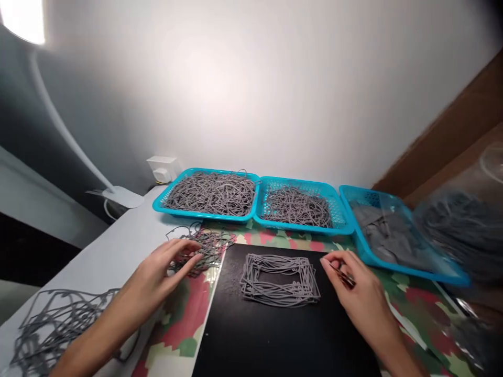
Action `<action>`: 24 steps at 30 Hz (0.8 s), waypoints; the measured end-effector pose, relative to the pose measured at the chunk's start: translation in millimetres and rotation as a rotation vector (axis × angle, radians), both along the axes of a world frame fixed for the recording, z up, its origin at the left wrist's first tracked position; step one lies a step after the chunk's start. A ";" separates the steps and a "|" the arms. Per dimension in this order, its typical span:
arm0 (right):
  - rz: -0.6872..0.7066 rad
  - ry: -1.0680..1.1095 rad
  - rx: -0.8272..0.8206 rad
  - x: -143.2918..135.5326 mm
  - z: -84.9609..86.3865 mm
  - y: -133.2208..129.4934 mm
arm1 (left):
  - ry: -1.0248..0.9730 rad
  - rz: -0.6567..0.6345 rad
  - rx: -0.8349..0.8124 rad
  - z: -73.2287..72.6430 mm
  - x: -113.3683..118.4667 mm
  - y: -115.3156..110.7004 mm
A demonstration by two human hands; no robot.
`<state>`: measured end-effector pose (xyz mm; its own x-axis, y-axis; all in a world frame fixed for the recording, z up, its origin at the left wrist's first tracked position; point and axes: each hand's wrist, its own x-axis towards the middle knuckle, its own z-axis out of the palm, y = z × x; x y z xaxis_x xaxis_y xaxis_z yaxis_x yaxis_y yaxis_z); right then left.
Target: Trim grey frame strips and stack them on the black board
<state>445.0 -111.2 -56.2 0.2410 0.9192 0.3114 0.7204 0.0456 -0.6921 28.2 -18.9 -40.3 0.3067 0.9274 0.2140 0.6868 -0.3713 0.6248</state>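
On a black board point(271, 335) lies a stack of thin grey rectangular frames point(280, 280), roughly aligned around an open middle. My left hand point(165, 269) is at the board's left, over a loose pile of grey strips point(214, 243); its thumb and fingers are apart, with nothing visible gripped between them. To the right of the stack, my right hand point(351, 277) is closed around slim metal tweezers point(342, 275), whose tips are hard to make out.
Two blue baskets point(204, 215) point(298, 227) of tangled grey strips stand behind the board. A third blue basket point(416, 270) holds flat grey pieces. More grey strips point(66, 319) lie at left, near a white lamp point(123, 197). A clear bag point(463, 220) is at right.
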 end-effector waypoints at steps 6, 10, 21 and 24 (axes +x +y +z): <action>0.013 -0.058 0.009 4.4 -17.3 1.0 | 0.046 0.001 0.012 -23.6 -28.4 -1.3; -0.017 -0.070 0.031 9.4 -21.7 0.7 | 0.023 -0.003 0.062 -28.6 -24.1 0.6; 0.081 0.180 0.079 -20.7 19.0 -8.5 | -0.094 -0.071 0.094 74.1 19.7 -12.1; 0.320 0.297 0.013 -50.3 40.2 -18.9 | -0.073 -0.253 -0.002 94.7 41.2 -29.2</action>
<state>394.7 -130.1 -16.0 0.0252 0.9586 0.2835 0.4383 0.2443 -0.8650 69.4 -48.1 54.4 0.5125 0.8238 0.2421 0.5255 -0.5239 0.6703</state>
